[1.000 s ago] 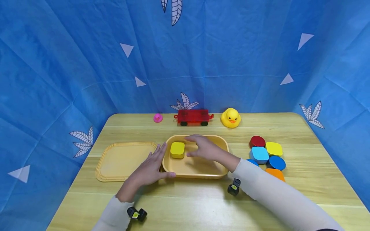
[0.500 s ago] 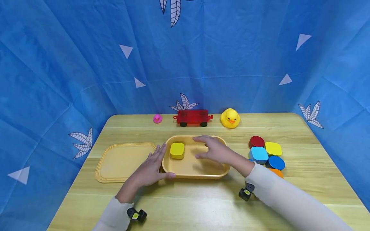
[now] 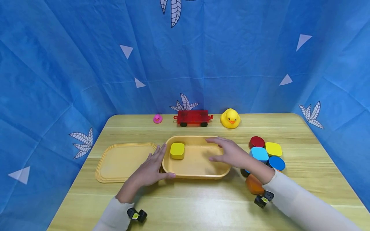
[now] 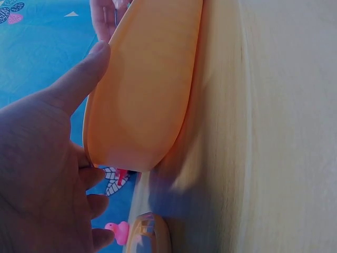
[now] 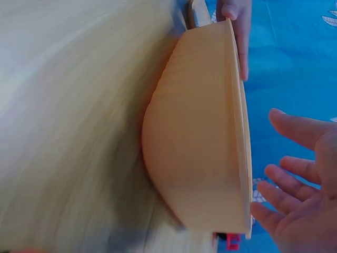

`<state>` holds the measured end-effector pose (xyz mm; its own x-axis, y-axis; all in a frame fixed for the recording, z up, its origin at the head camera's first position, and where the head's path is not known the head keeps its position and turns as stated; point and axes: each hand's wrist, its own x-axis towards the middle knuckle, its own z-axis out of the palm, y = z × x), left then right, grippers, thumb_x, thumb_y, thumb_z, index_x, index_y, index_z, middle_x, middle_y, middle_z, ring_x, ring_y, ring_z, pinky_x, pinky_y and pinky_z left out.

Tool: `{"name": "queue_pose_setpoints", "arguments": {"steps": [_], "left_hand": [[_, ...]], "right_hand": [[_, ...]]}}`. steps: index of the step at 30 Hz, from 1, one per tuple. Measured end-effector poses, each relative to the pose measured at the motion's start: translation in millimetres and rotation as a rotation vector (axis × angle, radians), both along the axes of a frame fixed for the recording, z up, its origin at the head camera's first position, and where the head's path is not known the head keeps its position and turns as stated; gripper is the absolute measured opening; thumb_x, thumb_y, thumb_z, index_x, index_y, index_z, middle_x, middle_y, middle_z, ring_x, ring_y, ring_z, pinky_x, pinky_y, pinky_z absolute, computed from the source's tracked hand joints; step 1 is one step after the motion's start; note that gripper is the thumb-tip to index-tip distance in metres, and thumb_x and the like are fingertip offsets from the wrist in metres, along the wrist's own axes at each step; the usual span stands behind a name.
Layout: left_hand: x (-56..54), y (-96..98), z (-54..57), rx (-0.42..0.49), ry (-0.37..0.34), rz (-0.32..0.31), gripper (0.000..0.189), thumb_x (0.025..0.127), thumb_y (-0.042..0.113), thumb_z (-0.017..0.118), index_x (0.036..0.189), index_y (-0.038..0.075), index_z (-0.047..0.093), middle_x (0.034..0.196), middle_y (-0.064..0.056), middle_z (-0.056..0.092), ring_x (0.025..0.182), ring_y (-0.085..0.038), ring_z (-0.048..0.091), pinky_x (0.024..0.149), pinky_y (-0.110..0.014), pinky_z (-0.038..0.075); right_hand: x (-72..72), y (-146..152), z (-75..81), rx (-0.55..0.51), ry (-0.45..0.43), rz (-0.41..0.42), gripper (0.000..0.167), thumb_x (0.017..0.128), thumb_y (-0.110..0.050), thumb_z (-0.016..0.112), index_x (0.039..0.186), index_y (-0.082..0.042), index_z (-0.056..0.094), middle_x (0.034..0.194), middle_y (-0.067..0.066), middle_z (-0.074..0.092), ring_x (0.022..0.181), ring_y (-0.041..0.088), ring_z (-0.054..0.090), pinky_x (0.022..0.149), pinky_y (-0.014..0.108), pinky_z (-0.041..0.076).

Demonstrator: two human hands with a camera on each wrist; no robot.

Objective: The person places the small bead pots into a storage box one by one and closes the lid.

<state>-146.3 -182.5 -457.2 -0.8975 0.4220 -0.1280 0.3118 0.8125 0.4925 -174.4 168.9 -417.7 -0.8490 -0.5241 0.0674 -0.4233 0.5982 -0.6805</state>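
Observation:
A tan plastic box (image 3: 199, 160) sits open in the middle of the table, with a yellow rounded-square block (image 3: 177, 150) inside its left end. My left hand (image 3: 150, 166) rests against the box's left end, fingers straight along that side and thumb at the front rim. In the left wrist view, the thumb (image 4: 84, 74) touches the rim. Over the right end of the box, my right hand (image 3: 231, 152) holds nothing, its fingers spread apart. The right wrist view shows these fingers (image 5: 284, 182) beside the rim.
Blocks in red (image 3: 256, 142), light blue (image 3: 259, 154), yellow (image 3: 273, 149), blue (image 3: 276, 163) and orange (image 3: 253, 184) cluster right of the box, partly behind my right forearm. A tan lid (image 3: 124, 162) lies left. Behind stand a pink duck (image 3: 157, 119), red wagon (image 3: 192, 117) and yellow duck (image 3: 230, 118).
My right hand has moved to the right, away from the yellow block, toward the box's right end. The left hand, the box and the block have stayed in place.

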Motion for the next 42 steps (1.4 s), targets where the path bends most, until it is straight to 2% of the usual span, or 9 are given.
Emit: {"name": "queue_pose_setpoints", "arguments": {"steps": [4,11,16,23,28,36,42], "left_hand": [[0.6,0.3,-0.3,0.004,-0.003,0.001,0.124,0.084,0.069,0.073,0.167,0.014,-0.001,0.174,-0.009,0.004,0.16,-0.03,0.001,0.127,-0.058,0.007],[0.7,-0.1,0.0,0.007,-0.002,-0.003,0.124,0.084,0.069,0.073,0.167,0.014,-0.001,0.174,-0.01,0.005,0.16,-0.031,0.002,0.127,-0.058,0.007],[0.5,-0.4,-0.7,0.01,0.001,-0.008,0.124,0.084,0.07,0.072,0.167,0.014,-0.001,0.173,-0.01,0.005,0.16,-0.03,0.002,0.127,-0.059,0.008],[0.8,-0.2,-0.1,0.008,-0.005,-0.006,0.123,0.084,0.069,0.072,0.167,0.015,-0.001,0.173,-0.009,0.005,0.16,-0.029,0.002,0.127,-0.058,0.007],[0.6,0.3,0.3,0.008,-0.006,-0.003,0.123,0.085,0.067,0.073,0.167,0.015,-0.002,0.174,-0.008,0.004,0.16,-0.03,0.002,0.127,-0.058,0.007],[-0.4,0.6,-0.6,-0.009,-0.012,0.005,0.126,0.081,0.076,0.068,0.167,0.017,-0.003,0.174,-0.006,0.003,0.16,-0.029,0.001,0.127,-0.057,0.007],[-0.6,0.6,-0.5,-0.003,-0.009,0.002,0.125,0.082,0.073,0.07,0.167,0.016,-0.002,0.174,-0.007,0.003,0.16,-0.03,0.002,0.127,-0.058,0.007]], "right_hand": [[8.2,11,2.0,0.012,-0.03,-0.039,0.07,0.089,-0.026,0.083,0.15,-0.008,0.053,0.154,0.013,0.053,0.145,0.042,0.042,0.115,0.061,0.039],[19.4,33,3.2,0.012,0.008,-0.071,0.07,0.09,-0.029,0.082,0.151,-0.011,0.052,0.155,0.012,0.051,0.143,0.039,0.046,0.111,0.062,0.042],[26.0,49,5.1,0.005,-0.004,-0.107,0.07,0.09,-0.028,0.082,0.152,-0.015,0.052,0.156,0.009,0.05,0.144,0.036,0.045,0.111,0.065,0.041],[34.4,73,6.9,0.006,-0.002,-0.124,0.071,0.091,-0.036,0.081,0.152,-0.014,0.051,0.158,0.017,0.046,0.143,0.042,0.043,0.108,0.071,0.04],[40.1,90,6.3,0.019,-0.033,-0.135,0.072,0.092,-0.039,0.078,0.153,-0.013,0.049,0.159,0.021,0.042,0.143,0.046,0.041,0.106,0.074,0.038],[42.7,117,-1.6,0.056,-0.02,-0.115,0.068,0.093,-0.027,0.079,0.152,-0.01,0.05,0.156,0.026,0.043,0.139,0.052,0.043,0.105,0.075,0.038],[39.1,133,-7.9,0.076,-0.026,-0.125,0.069,0.092,-0.026,0.079,0.151,-0.008,0.049,0.153,0.026,0.047,0.136,0.053,0.045,0.103,0.075,0.04]]}}
